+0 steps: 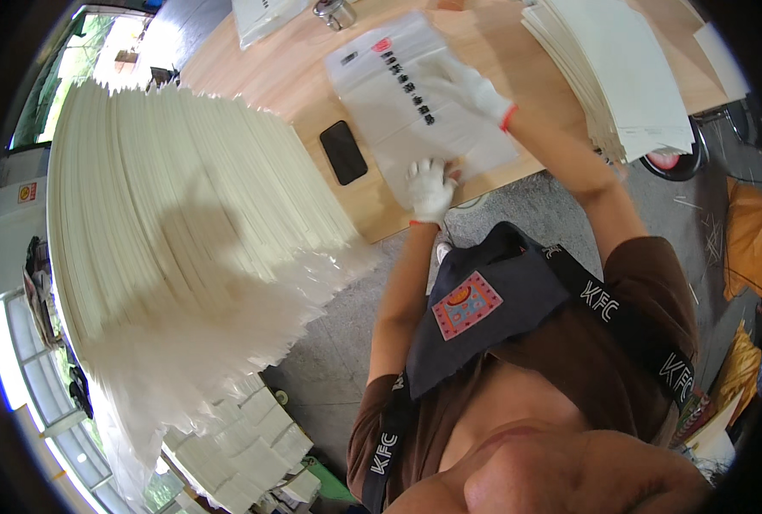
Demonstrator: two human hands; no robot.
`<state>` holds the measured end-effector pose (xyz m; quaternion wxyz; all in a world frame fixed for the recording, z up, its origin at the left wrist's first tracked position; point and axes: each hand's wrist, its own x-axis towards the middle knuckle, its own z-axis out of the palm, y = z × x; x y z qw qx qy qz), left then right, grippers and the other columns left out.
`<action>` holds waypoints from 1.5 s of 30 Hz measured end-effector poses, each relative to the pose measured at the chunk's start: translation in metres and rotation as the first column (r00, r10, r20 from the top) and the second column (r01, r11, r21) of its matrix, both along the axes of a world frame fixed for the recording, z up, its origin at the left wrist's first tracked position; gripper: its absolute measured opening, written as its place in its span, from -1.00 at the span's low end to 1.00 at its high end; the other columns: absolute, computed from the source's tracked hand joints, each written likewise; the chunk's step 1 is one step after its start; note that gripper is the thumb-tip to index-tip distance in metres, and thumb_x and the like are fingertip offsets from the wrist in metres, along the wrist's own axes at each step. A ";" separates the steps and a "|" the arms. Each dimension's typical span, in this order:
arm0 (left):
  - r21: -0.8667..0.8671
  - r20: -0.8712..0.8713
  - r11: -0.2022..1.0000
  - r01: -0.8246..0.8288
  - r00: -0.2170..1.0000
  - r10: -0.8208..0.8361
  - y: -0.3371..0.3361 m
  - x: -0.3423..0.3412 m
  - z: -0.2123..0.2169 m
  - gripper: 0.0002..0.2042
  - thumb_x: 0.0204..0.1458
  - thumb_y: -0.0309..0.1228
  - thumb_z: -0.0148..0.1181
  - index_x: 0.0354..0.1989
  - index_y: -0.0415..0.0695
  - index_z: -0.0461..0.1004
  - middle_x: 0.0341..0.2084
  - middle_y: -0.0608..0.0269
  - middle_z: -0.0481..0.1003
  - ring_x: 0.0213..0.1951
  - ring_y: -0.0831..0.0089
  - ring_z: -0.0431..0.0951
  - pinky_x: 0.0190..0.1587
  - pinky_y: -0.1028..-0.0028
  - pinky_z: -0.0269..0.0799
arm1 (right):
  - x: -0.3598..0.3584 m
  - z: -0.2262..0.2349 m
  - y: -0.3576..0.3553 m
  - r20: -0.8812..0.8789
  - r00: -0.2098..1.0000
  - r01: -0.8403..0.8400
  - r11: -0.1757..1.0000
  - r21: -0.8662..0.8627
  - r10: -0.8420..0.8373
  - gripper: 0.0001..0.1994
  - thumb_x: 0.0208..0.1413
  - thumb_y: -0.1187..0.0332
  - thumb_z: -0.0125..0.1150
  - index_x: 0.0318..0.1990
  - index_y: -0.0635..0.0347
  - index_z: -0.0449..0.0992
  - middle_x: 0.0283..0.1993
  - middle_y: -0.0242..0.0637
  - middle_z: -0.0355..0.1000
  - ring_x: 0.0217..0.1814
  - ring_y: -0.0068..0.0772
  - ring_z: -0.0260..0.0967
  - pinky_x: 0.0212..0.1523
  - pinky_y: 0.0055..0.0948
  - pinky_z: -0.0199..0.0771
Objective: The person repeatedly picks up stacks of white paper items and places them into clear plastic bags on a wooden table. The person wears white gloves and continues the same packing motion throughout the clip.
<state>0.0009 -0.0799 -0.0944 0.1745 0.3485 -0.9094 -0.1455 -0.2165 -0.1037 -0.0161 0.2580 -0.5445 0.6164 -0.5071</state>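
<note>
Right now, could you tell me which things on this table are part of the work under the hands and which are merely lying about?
In hand:
- white printed bag, flat on the wooden table
- left hand, gloved, on its near edge
- right hand, gloved, pressing its middle

Lying about:
- black phone
- tall stack of white sheets
- second stack

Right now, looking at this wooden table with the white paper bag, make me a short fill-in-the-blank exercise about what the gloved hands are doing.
1. Both hands wear ____ fabric gloves with red cuffs.
2. The left hand presses the near edge of a flat white paper bag with dark print, lying on the light ____ table.
3. The right hand lies flat on top of the ____.
4. A black rectangular ____ lies on the table left of the bag.

Missing words: white; wooden; bag; phone
</note>
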 end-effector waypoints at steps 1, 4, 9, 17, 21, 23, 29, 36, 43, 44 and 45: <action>0.069 0.034 0.997 0.015 0.999 -0.018 -0.007 -0.011 0.001 -0.79 -0.19 -0.23 0.24 -0.37 -0.01 0.53 -0.35 0.16 0.46 -0.18 0.15 0.41 -0.18 0.19 0.32 | 0.001 -0.015 0.030 -0.039 0.999 0.033 0.996 0.085 -0.030 -0.51 0.07 0.03 0.15 0.09 0.09 0.37 0.02 -0.14 0.40 0.07 -0.20 0.35 0.07 -0.31 0.31; 0.166 0.021 0.985 0.038 0.999 -0.042 -0.028 -0.029 -0.001 -0.87 -0.22 -0.27 0.26 -0.54 -0.01 0.51 -0.47 0.17 0.49 -0.31 0.16 0.46 -0.19 0.24 0.33 | 0.015 -0.053 0.111 0.052 0.996 0.056 0.971 0.234 -0.070 -0.66 0.15 0.21 0.10 0.03 0.16 0.40 -0.11 -0.27 0.45 -0.10 -0.46 0.38 -0.07 -0.46 0.37; 0.161 0.165 0.980 0.113 0.976 -0.139 -0.047 -0.039 -0.003 -0.85 -0.14 -0.25 0.23 -0.56 -0.02 0.47 -0.45 0.19 0.48 -0.30 0.18 0.46 -0.24 0.24 0.35 | 0.031 -0.078 0.201 0.575 0.809 -0.110 0.928 0.357 -0.125 -0.68 0.16 0.22 0.10 -0.01 0.21 0.40 -0.31 -0.39 0.44 -0.31 -0.62 0.36 -0.31 -0.59 0.39; 0.464 0.055 0.886 -0.013 0.998 -0.014 -0.059 -0.028 -0.020 -0.83 0.01 -0.24 0.14 -0.40 -0.07 0.47 -0.52 0.21 0.51 -0.44 0.22 0.50 -0.33 0.30 0.37 | 0.041 -0.082 0.213 0.579 0.815 -0.217 0.912 0.349 -0.027 -0.70 0.16 0.18 0.09 -0.08 0.18 0.44 -0.31 -0.36 0.44 -0.31 -0.57 0.39 -0.34 -0.58 0.40; 0.582 -0.191 0.805 0.115 0.982 -0.002 -0.052 -0.043 0.020 -0.81 0.12 -0.29 0.05 -0.37 -0.15 0.44 -0.55 0.27 0.48 -0.47 0.46 0.45 -0.34 0.43 0.35 | 0.043 -0.054 0.169 0.739 0.671 -0.307 0.888 0.342 -0.052 -0.62 0.11 0.04 0.13 -0.09 0.15 0.44 -0.31 -0.38 0.41 -0.29 -0.55 0.38 -0.28 -0.54 0.42; 0.545 -0.189 0.828 0.133 0.981 -0.033 -0.049 -0.052 0.042 -0.81 0.15 -0.33 0.02 -0.40 -0.19 0.42 -0.56 0.28 0.46 -0.49 0.55 0.41 -0.34 0.48 0.34 | 0.054 -0.034 0.136 0.790 0.594 -0.231 0.908 0.350 -0.153 -0.56 0.08 -0.03 0.14 -0.09 0.14 0.43 -0.31 -0.38 0.43 -0.28 -0.51 0.39 -0.27 -0.48 0.43; 0.704 -0.511 0.665 0.251 0.829 0.227 -0.080 -0.047 0.045 -0.81 0.14 -0.39 0.03 -0.10 -0.14 0.39 -0.31 0.25 0.45 -0.39 0.56 0.46 -0.33 0.53 0.44 | 0.054 -0.048 0.080 0.542 0.811 -0.033 0.909 0.415 -0.218 -0.57 0.02 -0.09 0.10 -0.28 0.13 0.51 -0.36 -0.24 0.50 -0.36 -0.30 0.45 -0.29 -0.34 0.45; 0.786 -0.613 0.398 0.473 0.684 0.396 -0.073 -0.052 0.100 -0.76 0.10 -0.52 0.05 -0.04 -0.04 0.37 -0.46 0.37 0.42 -0.60 0.60 0.39 -0.54 0.56 0.37 | 0.002 -0.060 0.158 -0.325 0.939 0.288 0.774 0.564 -0.113 -0.55 0.06 -0.08 -0.06 -0.32 0.12 0.55 -0.38 -0.15 0.50 -0.27 -0.15 0.49 -0.17 -0.21 0.42; -0.079 -0.389 0.859 0.505 0.778 -0.493 0.035 -0.098 0.136 -0.69 -0.10 -0.55 0.07 -0.13 0.04 0.41 -0.47 0.22 0.48 -0.60 0.37 0.46 -0.54 0.31 0.36 | 0.046 -0.018 0.149 -0.036 0.969 0.245 0.967 0.066 -0.243 -0.58 0.09 -0.08 -0.03 -0.29 0.07 0.56 -0.28 -0.21 0.52 -0.20 -0.21 0.46 -0.11 -0.31 0.41; -0.130 -0.247 0.832 0.539 0.795 -0.554 0.057 -0.087 0.149 -0.66 -0.14 -0.54 0.06 -0.13 0.06 0.42 -0.46 0.20 0.50 -0.57 0.30 0.49 -0.50 0.28 0.38 | 0.057 -0.019 0.158 -0.165 0.960 0.243 0.965 0.096 -0.225 -0.59 0.08 -0.06 -0.03 -0.28 0.06 0.56 -0.28 -0.21 0.51 -0.20 -0.21 0.46 -0.12 -0.31 0.42; -0.175 -0.103 0.793 0.584 0.790 -0.604 0.079 -0.076 0.160 -0.64 -0.19 -0.54 0.05 -0.14 0.08 0.42 -0.45 0.19 0.51 -0.55 0.23 0.51 -0.47 0.25 0.40 | 0.063 -0.020 0.169 -0.265 0.939 0.252 0.962 0.107 -0.217 -0.61 0.08 -0.04 -0.02 -0.27 0.05 0.56 -0.28 -0.21 0.51 -0.20 -0.21 0.46 -0.12 -0.31 0.42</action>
